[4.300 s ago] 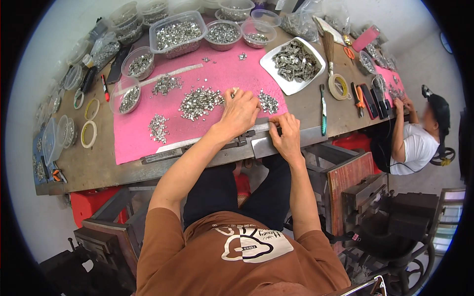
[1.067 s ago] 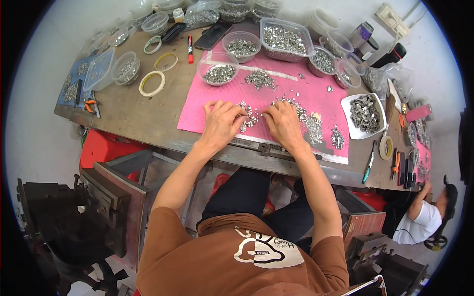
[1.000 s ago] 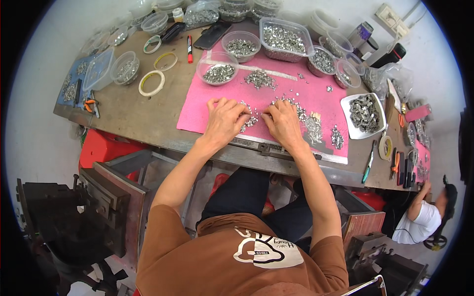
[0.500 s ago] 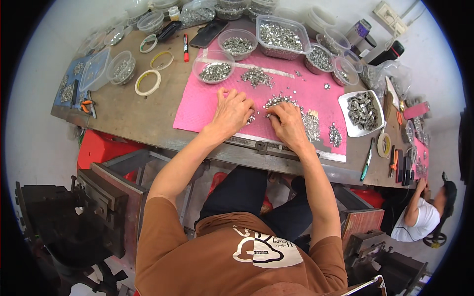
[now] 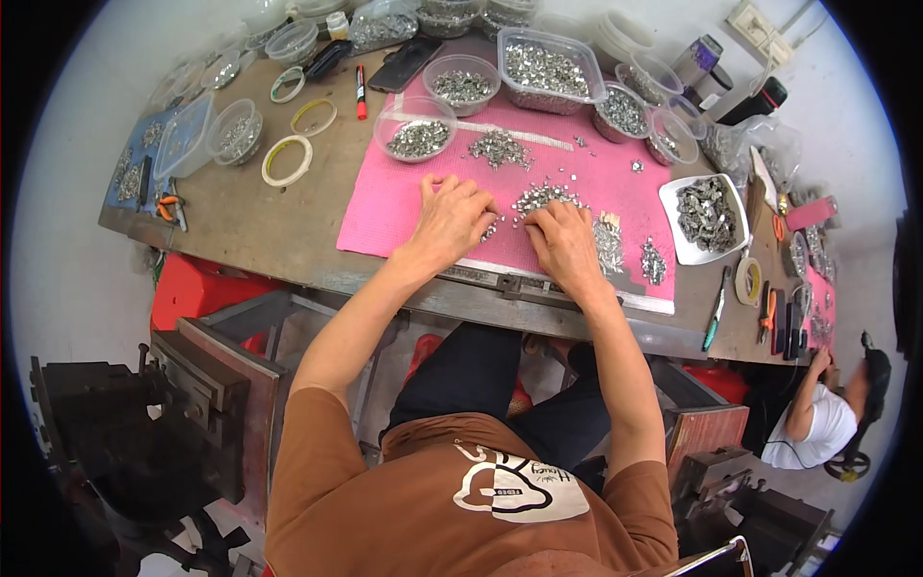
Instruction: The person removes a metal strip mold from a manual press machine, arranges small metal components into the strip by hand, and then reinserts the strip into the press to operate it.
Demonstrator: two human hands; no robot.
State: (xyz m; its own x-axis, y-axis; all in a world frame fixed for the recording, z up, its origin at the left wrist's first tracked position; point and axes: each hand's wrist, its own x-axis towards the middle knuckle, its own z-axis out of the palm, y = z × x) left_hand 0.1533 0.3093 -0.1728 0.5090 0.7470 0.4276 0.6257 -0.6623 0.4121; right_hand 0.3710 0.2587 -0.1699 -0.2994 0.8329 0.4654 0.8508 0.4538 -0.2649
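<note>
On the pink mat [image 5: 385, 207], my left hand [image 5: 450, 219] bends over a few small silvery metal pieces [image 5: 492, 229] close to the mat's front edge. Its thumb and fingertips are pressed together; whatever they pinch is too small to make out. Facing it, my right hand [image 5: 564, 240] is also closed, its fingertips touching the mat beside a loose pile of shiny metal bits [image 5: 543, 197]. What sits in that pinch is hidden. To the right of this hand lie slim silvery pieces [image 5: 609, 245] and a smaller heap [image 5: 654, 262].
Behind my hands stand a round clear tub [image 5: 416, 106] and a square one [image 5: 596, 94] of metal pieces. A white dish [image 5: 681, 248] of darker pieces is at right, near a teal pen [image 5: 711, 332]. Tape rolls [image 5: 288, 178] lie left. Another person [image 5: 812, 423] works far right.
My right hand's fingers have shifted slightly at the edge of the pile. My left hand has moved a touch to the right; the containers stay put.
</note>
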